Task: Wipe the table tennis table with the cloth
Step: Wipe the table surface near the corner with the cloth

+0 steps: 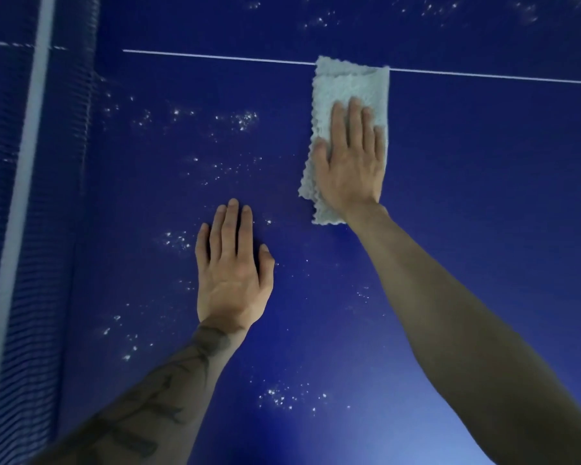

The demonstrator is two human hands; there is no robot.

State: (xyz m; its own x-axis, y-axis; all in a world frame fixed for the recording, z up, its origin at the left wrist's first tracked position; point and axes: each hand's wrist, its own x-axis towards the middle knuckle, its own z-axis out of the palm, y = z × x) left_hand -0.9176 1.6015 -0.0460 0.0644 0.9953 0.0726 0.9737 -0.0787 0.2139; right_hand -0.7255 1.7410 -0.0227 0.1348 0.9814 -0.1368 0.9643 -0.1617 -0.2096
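The right hand (349,162) lay flat on the cloth (346,85), palm down, its fingers straight, close together and pointing away from the person. Its grip was released, pressing rather than clutching the fabric. The right forearm reached up from the lower right corner of the view. The pale, fluffy cloth was folded into a long rectangle and lay on the dark blue surface (467,196). Its far edge touched and just covered the thin white line (215,57) running across the table, and its near end showed beside the wrist. The left hand (232,273) rested nearer the person and to the left, well apart from the cloth. It was palm down on the bare surface with fingers extended and the thumb out to the side, its grip likewise released. A dark tattoo (168,391) ran along the left forearm. White specks (242,119) were scattered in clusters over the surface, left of the cloth, around the left hand, near the bottom of the view and beyond the line. At the far left stood the net (47,263), blurred, with a pale band along its top.
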